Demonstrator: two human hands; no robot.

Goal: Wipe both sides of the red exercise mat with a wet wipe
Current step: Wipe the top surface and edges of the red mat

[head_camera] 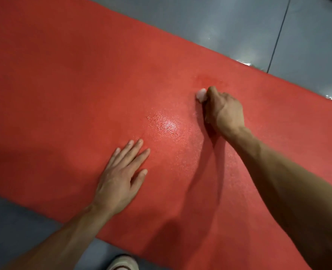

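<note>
The long red textured exercise mat (83, 84) lies flat on grey floor tiles (229, 26). The right hand (222, 112) grips a small white wad, seemingly the wet wipe (201, 95), pressed near the far edge. The left hand (120, 176) rests flat, fingers straight, toward the near edge.

The left hand (120, 178) lies flat on the mat (63, 84), fingers straight and slightly spread. The right hand (222, 112), arm outstretched, is farther across the mat, fingers curled round a wipe (201, 95).
</note>
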